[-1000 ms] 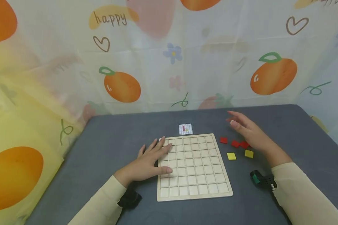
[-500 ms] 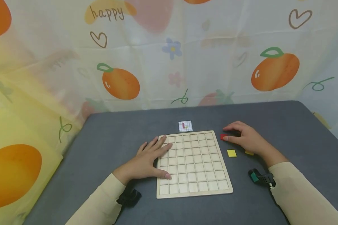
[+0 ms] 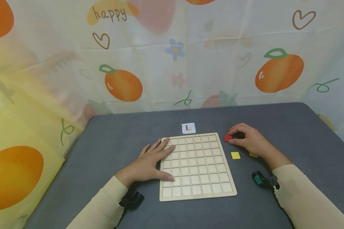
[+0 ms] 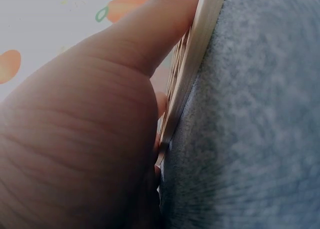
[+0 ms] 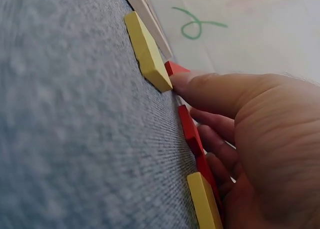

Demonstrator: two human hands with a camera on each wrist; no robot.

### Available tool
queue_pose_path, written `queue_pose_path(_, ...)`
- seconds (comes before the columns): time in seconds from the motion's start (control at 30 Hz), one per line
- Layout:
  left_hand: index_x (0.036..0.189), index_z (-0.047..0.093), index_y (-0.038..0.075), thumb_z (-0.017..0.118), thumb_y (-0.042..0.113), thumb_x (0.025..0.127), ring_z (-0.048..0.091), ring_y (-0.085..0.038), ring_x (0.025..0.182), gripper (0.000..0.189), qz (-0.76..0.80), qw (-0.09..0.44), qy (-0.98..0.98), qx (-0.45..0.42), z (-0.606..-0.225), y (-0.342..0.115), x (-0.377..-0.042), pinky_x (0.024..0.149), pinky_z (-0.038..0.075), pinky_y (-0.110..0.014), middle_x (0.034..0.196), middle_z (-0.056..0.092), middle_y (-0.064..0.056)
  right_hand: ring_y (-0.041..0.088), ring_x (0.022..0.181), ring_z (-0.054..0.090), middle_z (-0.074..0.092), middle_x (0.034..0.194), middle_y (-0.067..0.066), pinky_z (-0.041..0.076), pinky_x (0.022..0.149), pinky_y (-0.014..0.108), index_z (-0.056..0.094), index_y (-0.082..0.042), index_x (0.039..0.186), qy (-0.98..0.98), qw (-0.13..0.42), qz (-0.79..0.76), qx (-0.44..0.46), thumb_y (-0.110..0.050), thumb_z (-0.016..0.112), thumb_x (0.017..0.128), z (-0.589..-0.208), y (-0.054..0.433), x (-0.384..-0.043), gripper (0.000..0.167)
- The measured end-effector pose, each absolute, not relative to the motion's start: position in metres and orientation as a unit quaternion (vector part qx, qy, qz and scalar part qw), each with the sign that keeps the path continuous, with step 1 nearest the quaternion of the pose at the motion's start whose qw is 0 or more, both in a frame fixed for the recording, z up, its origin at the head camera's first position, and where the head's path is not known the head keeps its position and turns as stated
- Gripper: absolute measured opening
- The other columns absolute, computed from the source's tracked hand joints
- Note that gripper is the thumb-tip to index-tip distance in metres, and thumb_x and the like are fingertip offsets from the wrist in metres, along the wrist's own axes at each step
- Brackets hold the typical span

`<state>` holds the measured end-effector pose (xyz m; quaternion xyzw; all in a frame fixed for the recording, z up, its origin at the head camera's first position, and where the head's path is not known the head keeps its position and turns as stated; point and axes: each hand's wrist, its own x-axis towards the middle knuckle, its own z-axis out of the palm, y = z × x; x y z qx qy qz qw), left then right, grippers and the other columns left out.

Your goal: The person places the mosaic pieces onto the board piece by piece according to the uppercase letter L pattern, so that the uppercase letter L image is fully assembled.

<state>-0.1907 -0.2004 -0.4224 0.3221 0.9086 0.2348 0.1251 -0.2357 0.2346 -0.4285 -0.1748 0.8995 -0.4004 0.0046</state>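
Beside the pale board (image 3: pixel 198 167), a flat red square tile (image 3: pixel 227 138) pinched in the right grip (image 3: pixel 253 141), left grip (image 3: pixel 147 166) splayed.

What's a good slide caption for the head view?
Left hand rests on a wooden board while right hand pinches a red tile beside it.

The right grip (image 3: pixel 251 141) pinches a red tile (image 3: pixel 227 138) beside the board (image 3: pixel 204 170).
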Motion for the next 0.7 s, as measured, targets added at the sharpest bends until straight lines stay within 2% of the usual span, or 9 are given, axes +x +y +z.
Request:
queue_pose_path(0.3, 0.176, 0.024, 0.027, 0.079, 0.076, 0.087, -0.006, -0.028, 0.166, 0.116, 0.236, 0.125, 0.909, 0.318, -0.424, -0.201, -0.191, 0.124, -0.005, -0.066, 0.182, 0.001, 0.001, 0.037, 0.118, 0.062, 0.072, 0.12, 0.012, 0.048, 0.102, 0.061, 0.079, -0.01, 0.112, 0.905, -0.01, -0.401, -0.143, -0.012, 0.081, 0.101, -0.427, 0.228, -0.232, 0.011)
queue_pose_path(0.53, 0.176, 0.024, 0.027, 0.079, 0.075, 0.087, -0.006, -0.028, 0.166, 0.115, 0.236, 0.127, 0.909, 0.319, -0.424, -0.201, -0.191, 0.124, -0.005, -0.066, 0.182, 0.0, 0.001, 0.029, 0.099, 0.067, 0.075, 0.109, 0.008, 0.053, 0.089, 0.051, 0.079, -0.01, 0.109, 0.906, -0.041, -0.398, -0.141, -0.007, 0.08, 0.102, -0.425, 0.221, -0.229, 0.008)
queue_pose_path(0.7, 0.176, 0.026, 0.026, 0.08, 0.072, 0.088, -0.005, -0.03, 0.166, 0.113, 0.235, 0.127, 0.908, 0.322, -0.424, -0.201, -0.191, 0.124, -0.004, -0.067, 0.182, 0.002, 0.0, 0.025, 0.093, 0.067, 0.075, 0.108, 0.007, 0.055, 0.083, 0.043, 0.078, -0.006, 0.114, 0.893, -0.056, -0.421, -0.147, -0.009, 0.081, 0.101, -0.423, 0.211, -0.225, 0.013)
